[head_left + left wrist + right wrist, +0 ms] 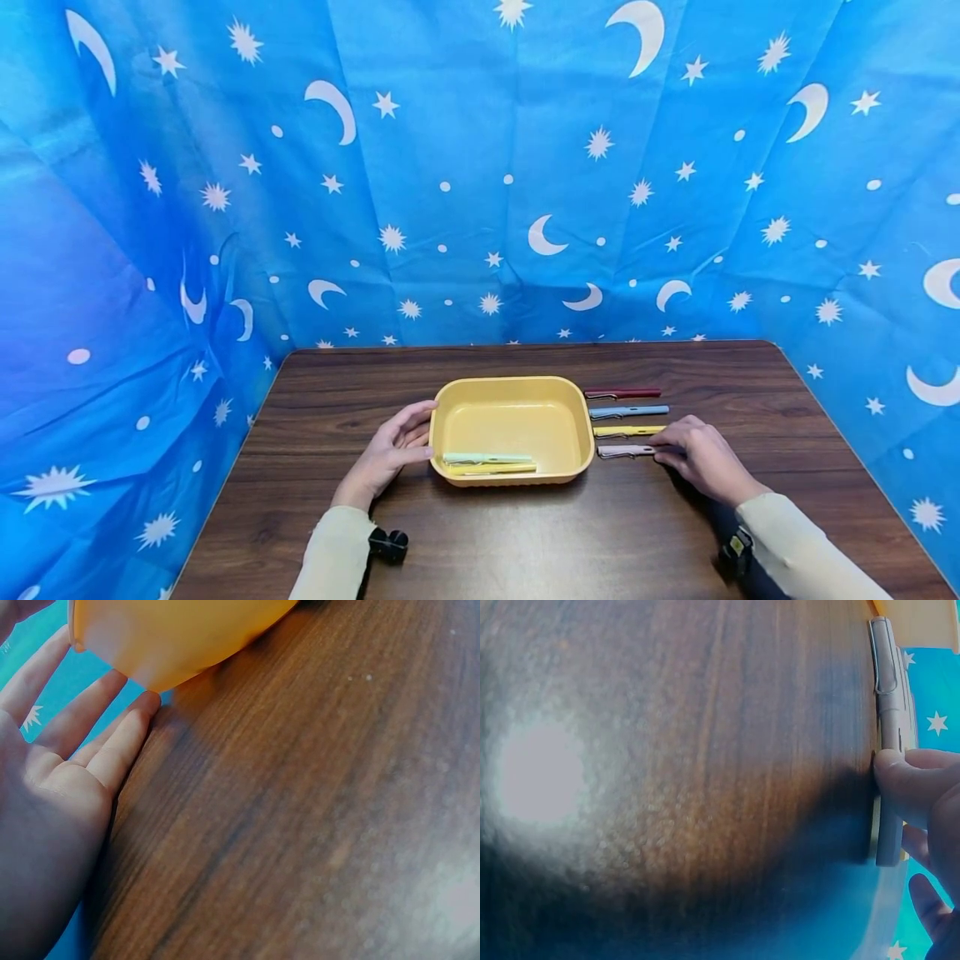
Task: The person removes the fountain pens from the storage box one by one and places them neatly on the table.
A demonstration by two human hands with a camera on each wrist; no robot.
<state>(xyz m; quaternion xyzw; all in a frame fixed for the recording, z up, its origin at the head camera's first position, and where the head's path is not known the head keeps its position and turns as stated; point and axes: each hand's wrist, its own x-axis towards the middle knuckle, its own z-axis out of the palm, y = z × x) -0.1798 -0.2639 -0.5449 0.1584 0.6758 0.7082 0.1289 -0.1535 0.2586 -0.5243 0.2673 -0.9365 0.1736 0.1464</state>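
Wood-grain table (540, 542), starry blue cloth (450, 208) behind, left fingers (84, 711) spread against tray (510, 425), right fingers (913, 781) pinching pale pen (624, 451).

Head view bright, fairly sharp. Right-wrist view: blown-out glare on worktop (705, 742) well apart from right grip (934, 791), dark shadow near it. Left-wrist view dimmer, soft beside left grip (52, 810).

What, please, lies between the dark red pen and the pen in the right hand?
A blue pen and a yellow pen lie there, side by side, as the head view shows.
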